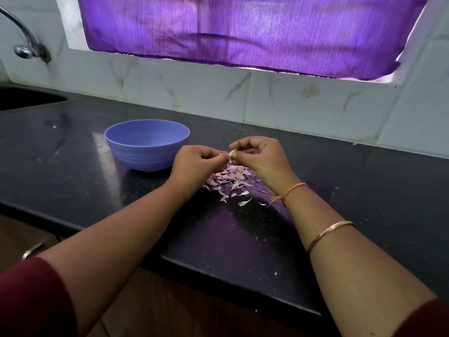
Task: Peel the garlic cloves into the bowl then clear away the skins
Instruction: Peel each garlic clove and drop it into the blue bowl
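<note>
Garlic clove (232,153) sits pinched between the fingertips of both hands, above the counter. Left hand (194,164) curls its fingers on the clove's left side; right hand (260,158) grips it from the right, fingers bent over. Directly below the hands, a loose heap of skins (230,180): thin, papery, pinkish-white flakes, curled. Bowl (147,148) just left of the left hand, round, lilac, matte, ribbed near the base. Counter (340,190) black, glossy, speckled.
</note>
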Demonstrator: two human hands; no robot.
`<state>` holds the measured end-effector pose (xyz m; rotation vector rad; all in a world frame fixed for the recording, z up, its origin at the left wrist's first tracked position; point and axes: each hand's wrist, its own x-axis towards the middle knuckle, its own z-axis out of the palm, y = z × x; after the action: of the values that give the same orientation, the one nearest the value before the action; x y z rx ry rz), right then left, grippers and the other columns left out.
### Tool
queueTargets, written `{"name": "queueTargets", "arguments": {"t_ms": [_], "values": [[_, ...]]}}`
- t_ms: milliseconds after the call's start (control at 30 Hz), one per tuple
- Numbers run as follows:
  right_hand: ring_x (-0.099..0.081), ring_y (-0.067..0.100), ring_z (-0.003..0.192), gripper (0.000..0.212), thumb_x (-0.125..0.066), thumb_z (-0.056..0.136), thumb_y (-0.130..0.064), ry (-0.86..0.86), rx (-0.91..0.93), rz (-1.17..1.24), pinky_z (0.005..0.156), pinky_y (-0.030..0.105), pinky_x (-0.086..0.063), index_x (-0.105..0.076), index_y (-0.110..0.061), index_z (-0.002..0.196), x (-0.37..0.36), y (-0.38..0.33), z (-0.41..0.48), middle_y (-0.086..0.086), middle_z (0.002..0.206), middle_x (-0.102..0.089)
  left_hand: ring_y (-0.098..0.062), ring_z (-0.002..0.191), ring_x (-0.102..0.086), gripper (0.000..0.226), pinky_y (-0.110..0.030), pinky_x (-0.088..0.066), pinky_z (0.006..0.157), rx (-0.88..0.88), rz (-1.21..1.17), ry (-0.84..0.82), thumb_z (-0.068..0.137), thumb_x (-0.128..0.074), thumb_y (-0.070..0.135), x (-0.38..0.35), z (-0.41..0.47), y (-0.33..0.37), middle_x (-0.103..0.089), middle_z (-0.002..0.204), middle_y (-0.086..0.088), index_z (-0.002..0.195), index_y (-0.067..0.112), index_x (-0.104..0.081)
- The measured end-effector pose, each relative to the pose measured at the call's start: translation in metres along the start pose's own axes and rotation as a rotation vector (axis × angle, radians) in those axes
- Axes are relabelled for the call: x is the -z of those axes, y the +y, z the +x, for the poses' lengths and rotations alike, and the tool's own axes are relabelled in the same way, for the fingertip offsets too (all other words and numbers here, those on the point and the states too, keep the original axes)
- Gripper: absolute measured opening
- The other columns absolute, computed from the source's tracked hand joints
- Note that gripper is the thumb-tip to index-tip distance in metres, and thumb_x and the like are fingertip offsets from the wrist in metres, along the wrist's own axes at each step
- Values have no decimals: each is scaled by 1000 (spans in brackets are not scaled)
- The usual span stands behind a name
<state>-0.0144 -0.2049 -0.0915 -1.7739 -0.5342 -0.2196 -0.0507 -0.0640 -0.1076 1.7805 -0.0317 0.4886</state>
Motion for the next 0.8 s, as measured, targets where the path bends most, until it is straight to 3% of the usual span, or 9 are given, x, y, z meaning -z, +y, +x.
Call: {"name": "queueTargets", "arguments": {"t_ms": [167,400,533,667,800], "values": [[-69,20,73,13,-70,76,4,-3,11,-32,76,31,-58,-71,-4,87,-1,0,0,7,78,-68,-12,69,-69,7,-23,-58,71,5,16,-4,83,-69,11,0,-1,0,-71,73,-5,76,10,-71],[-70,28,81,13,-73,74,1,-10,30,-41,80,39,-57,-71,-11,78,-3,1,1,10,80,-70,-19,73,-69,5,-25,-58,73,95,-102,11,80,-70,9,0,-1,3,-71,77,-15,77,5,-71],[-69,30,82,14,-73,74,1,-12,39,-36,81,41,-57,-70,-13,77,-3,1,3,11,81,-70,-18,69,-70,6,-20,-57,66,156,-270,12,83,-64,1,1,0,6,-70,76,-17,79,-1,-69],[-69,29,81,12,-71,75,4,-25,38,-10,79,38,-57,-70,-5,81,-2,2,3,16,84,-70,-14,66,-71,8,-18,-56,64,174,-364,11,84,-61,-3,1,1,5,-71,65,-10,80,-3,-68],[-67,22,77,12,-69,76,5,-35,18,44,77,30,-58,-69,0,87,-1,1,2,15,84,-69,-12,65,-70,9,-18,-57,66,161,-316,29,85,-62,0,1,1,5,-70,68,-10,78,0,-68]]}}
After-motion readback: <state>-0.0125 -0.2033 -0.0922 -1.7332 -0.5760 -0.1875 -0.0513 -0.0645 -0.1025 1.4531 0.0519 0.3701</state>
